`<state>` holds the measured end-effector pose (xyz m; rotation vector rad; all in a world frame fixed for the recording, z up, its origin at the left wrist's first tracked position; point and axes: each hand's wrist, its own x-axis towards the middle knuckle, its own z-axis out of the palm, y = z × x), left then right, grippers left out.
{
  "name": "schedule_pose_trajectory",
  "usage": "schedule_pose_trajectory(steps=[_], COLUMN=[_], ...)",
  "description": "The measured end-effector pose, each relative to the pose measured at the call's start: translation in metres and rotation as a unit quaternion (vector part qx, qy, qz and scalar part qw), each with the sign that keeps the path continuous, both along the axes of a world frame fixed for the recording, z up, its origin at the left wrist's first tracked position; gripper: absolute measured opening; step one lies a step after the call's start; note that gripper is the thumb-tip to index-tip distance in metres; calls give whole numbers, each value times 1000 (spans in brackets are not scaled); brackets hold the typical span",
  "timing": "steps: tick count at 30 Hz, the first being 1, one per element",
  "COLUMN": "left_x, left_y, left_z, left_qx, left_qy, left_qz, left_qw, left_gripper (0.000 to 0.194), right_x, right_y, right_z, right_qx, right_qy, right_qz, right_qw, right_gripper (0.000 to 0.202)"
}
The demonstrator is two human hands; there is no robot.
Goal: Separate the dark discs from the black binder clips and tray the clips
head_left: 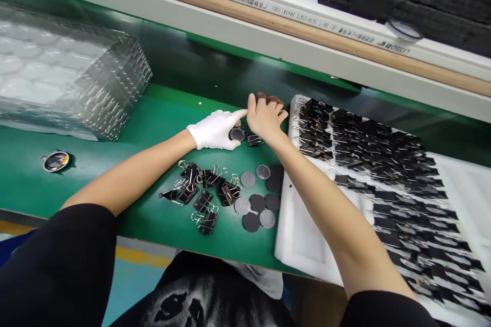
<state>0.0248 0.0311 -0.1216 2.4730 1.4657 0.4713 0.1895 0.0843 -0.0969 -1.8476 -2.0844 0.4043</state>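
Observation:
My left hand (217,130), in a white glove, curls its fingers around a small round dark disc (237,134) with a lighter rim. Just right of it, my bare right hand (266,116) has its fingers apart, and nothing shows in them. A black binder clip (253,140) lies on the green bench below that hand. Nearer to me is a loose heap of black binder clips (207,181) with silver wire handles. Beside the heap are several flat round discs, some black (251,222) and some grey or clear (248,179).
On the right, a white foam tray (299,230) carries rows of binder clips (368,138). Stacked clear plastic trays (69,71) stand at the left. A small round part (56,162) lies on the left of the bench (153,112). A shelf edge (230,5) runs along the back.

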Motion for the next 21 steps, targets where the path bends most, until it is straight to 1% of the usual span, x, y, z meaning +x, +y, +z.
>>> schedule_pose_trajectory(steps=[2,3,5,8,10,14,21], left_x=[0,0,0,0,2,8,14], left_y=[-2,-3,-4,-6,-7,-7,-6], left_z=[3,4,7,8,7,5,2], left_qx=[-7,-10,-18,-36,-51,-68,-68], left_qy=[3,2,-3,-14,-26,-42,-37], left_qz=[-3,-6,-11,-17,-24,-27,-18], left_qw=[1000,1000,1000,999,998,996,997], left_gripper=[75,76,84,92,93,96,98], right_x=[1,3,9,15,17,16,15], right_y=[0,0,1,2,2,2,0], right_z=[-8,-12,-19,-25,-25,-23,-22], right_qx=[-20,-27,-29,-2,10,-14,-5], right_qy=[-16,-12,11,52,74,99,104], right_qz=[20,22,8,-31,-53,-86,-86], right_qw=[999,999,999,998,996,991,991], right_gripper=[65,66,68,68,66,67,67])
